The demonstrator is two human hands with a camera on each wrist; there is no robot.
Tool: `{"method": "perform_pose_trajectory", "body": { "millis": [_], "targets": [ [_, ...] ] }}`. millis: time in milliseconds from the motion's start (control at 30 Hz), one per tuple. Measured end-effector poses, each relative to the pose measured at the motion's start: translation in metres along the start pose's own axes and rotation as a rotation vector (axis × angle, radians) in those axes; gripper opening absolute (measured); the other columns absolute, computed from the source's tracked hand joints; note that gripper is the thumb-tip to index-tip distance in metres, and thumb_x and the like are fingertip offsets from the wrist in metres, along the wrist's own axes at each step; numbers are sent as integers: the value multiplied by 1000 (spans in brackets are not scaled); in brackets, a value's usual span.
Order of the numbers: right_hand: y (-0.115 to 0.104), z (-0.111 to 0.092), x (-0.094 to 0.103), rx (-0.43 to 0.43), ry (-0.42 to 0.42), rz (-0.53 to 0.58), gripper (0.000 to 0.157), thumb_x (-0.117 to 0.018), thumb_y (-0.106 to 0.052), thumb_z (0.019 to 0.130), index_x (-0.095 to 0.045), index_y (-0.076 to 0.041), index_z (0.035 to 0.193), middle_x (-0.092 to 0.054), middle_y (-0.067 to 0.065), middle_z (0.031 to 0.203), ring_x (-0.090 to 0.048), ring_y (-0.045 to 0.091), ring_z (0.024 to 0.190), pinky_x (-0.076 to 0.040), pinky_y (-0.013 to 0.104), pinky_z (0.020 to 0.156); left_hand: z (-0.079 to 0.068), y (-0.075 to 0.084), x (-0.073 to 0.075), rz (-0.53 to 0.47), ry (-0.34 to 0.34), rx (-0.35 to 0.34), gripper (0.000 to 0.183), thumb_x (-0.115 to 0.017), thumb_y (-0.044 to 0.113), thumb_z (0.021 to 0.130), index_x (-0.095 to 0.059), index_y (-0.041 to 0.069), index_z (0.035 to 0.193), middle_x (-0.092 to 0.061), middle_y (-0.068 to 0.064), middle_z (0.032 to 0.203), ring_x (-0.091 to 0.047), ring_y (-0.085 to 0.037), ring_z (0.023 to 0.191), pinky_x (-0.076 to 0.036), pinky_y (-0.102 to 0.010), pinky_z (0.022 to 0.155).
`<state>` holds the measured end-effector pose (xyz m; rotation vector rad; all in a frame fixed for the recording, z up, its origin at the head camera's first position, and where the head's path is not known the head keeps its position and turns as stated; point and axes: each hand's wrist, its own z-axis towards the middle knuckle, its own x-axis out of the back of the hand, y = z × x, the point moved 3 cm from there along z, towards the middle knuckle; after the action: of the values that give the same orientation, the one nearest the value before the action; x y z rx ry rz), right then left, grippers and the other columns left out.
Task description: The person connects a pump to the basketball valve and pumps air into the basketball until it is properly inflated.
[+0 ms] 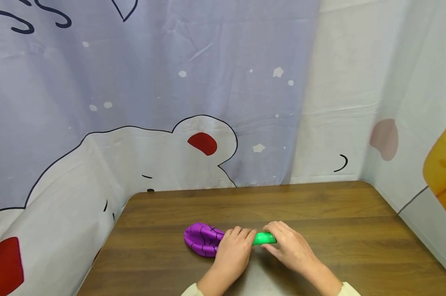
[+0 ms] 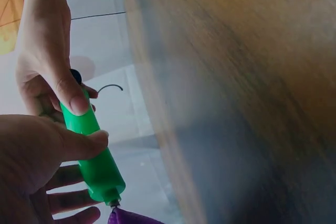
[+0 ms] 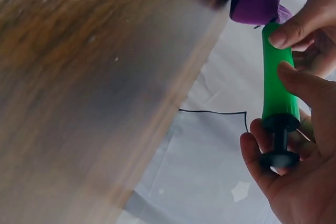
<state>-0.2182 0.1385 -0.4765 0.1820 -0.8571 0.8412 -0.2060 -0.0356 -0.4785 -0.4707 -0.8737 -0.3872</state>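
Note:
A green hand pump lies crosswise between both hands above the table. My left hand grips the pump's nozzle end, with its thumb along the green barrel in the left wrist view. At the other end, my right hand holds the barrel with its thumb, its fingers around the black plunger handle. A short black shaft shows between barrel and handle in the right wrist view. The nozzle meets a soft, partly collapsed purple ball with black lines, left of my left hand.
The brown wooden table stretches beneath the hands. A patterned fabric curtain hangs along its back edge, and light fabric continues down the right side.

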Motion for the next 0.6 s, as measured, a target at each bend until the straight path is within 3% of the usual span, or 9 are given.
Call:
{"method": "perform_pose_trajectory", "body": {
  "millis": [200,333,467,600],
  "targets": [
    [8,-6,5,-141,-6,131,44,-91,-15,72,-66,-16,108,-66,-4,109,-65,9,94,-59,28,77,-1,2,0,35,3,-14,47,-83,21,76,-70,15,120,-73,4,107,-63,-13,91,-54,-27,80],
    [15,-9,11,-277,12,330,37,-84,-7,80,-68,-11,113,-70,3,108,-67,6,85,-60,22,67,-1,2,1,73,17,-6,51,-82,19,76,-68,11,125,-73,0,115,-66,-15,98,-56,-28,86],
    [21,-9,14,-411,29,539,27,-76,-2,86,-70,-2,113,-73,11,102,-70,8,76,-61,25,63,1,4,2,86,40,7,56,-82,17,75,-65,10,128,-72,-2,120,-67,-16,103,-55,-29,91],
    [22,-9,14,-508,34,648,21,-74,-3,89,-70,2,109,-74,13,98,-72,12,72,-62,28,65,6,11,3,57,-13,23,68,-83,22,74,-60,10,137,-67,-4,131,-65,-19,113,-53,-31,97]
  ]
}}
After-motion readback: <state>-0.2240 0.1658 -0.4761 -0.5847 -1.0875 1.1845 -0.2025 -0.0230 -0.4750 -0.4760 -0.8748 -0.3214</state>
